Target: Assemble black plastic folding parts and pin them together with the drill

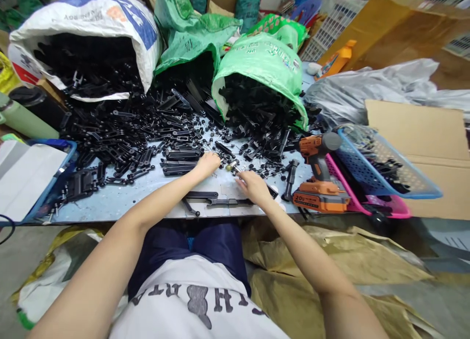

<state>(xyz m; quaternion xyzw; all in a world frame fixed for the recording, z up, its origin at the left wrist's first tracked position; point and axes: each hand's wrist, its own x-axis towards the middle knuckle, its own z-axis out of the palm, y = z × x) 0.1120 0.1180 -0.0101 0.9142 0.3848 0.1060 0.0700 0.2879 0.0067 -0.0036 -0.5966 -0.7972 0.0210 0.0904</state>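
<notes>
My right hand (255, 186) is closed around the handle of a small hammer (232, 166), whose head has a yellowish end and a shiny metal end. My left hand (209, 164) is just left of the hammer head, fingers pinched together low over loose screws; what they hold is too small to name. Beside the left hand lies a stack of long black plastic parts (179, 162). In front of me, between my forearms, more black arm-shaped parts (227, 201) rest on a pale board (223, 211) at the table's front edge.
Black parts spill from a white sack (147, 45) and a green sack (257, 60) across the blue table (110, 207). An orange cordless drill (319, 192) stands at the right, beside a blue basket (400, 170) and a pink basket (402, 209). A blue tray (68, 165) sits left.
</notes>
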